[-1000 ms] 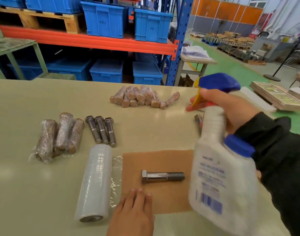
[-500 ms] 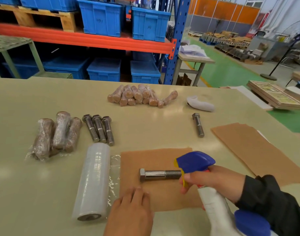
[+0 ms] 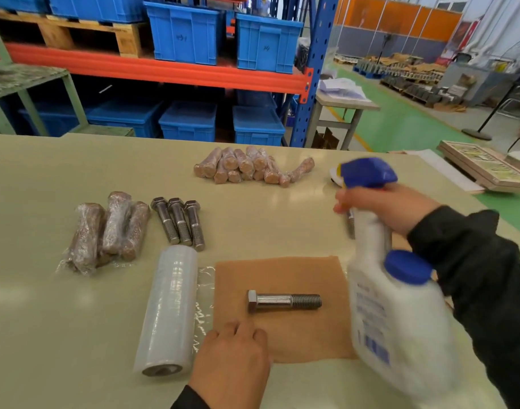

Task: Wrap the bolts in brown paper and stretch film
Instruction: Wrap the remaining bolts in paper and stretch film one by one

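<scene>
R hand [image 3: 391, 208] grips spray bottle [image 3: 397, 326] (tilted, raised); L hand [image 3: 232, 358] flat, pressing brown paper [image 3: 282, 335]

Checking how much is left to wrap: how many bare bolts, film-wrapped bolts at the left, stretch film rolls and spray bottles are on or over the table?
bare bolts: 5 (one half hidden behind the bottle)
film-wrapped bolts: 3
stretch film roll: 1
spray bottle: 1
Total: 10
</scene>
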